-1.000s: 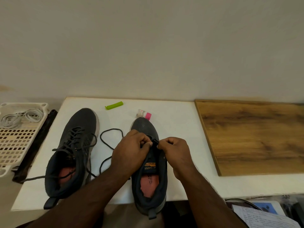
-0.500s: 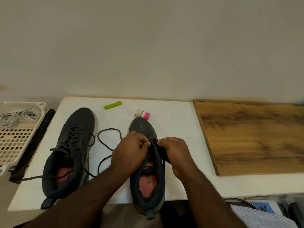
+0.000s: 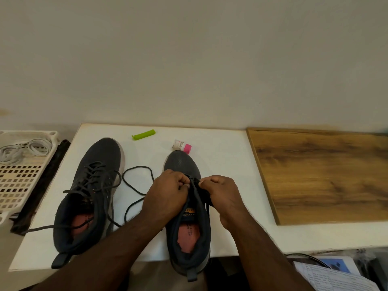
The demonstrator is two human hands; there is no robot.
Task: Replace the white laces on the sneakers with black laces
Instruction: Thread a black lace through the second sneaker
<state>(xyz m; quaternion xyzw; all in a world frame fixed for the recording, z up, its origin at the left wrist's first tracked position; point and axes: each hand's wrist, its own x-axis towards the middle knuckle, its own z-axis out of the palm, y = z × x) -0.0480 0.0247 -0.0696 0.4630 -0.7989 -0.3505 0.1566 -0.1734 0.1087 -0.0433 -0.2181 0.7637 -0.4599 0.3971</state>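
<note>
Over the right sneaker (image 3: 189,208), the left hand (image 3: 168,194) and right hand (image 3: 222,194) each pinch the limp, light black lace (image 3: 136,181), probably best gripped near its stiff tip.

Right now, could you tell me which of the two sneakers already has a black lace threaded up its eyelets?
The left sneaker, the one neither hand touches: a black lace criss-crosses its eyelets. The right sneaker, held by both hands, shows lace only near the toe.

Dark sneakers (image 3: 90,192) — black laces (image 3: 136,185), upright
</note>
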